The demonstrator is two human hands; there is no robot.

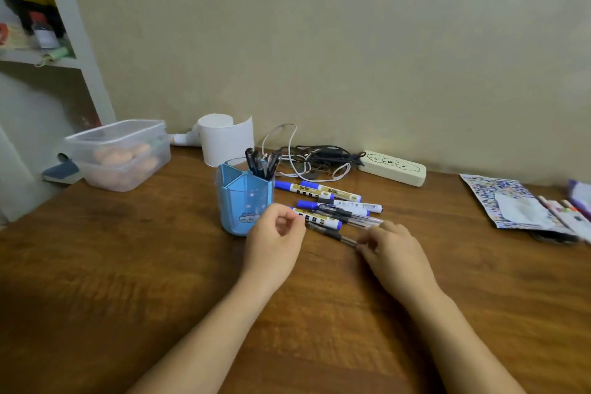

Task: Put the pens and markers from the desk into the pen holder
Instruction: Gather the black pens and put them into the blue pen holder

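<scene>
A blue pen holder stands on the wooden desk, with several dark pens upright in its back compartment. To its right lie several blue-capped markers and clear pens. A black-grip pen lies nearest me. My right hand pinches that pen's right end with thumb and fingers. My left hand hovers just right of the holder, fingers curled loosely near the pen's left end; whether it touches the pen is unclear.
A clear lidded food box sits at the back left, a white paper roll behind the holder, tangled cables and a cream power strip along the wall. A patterned packet with more markers lies far right.
</scene>
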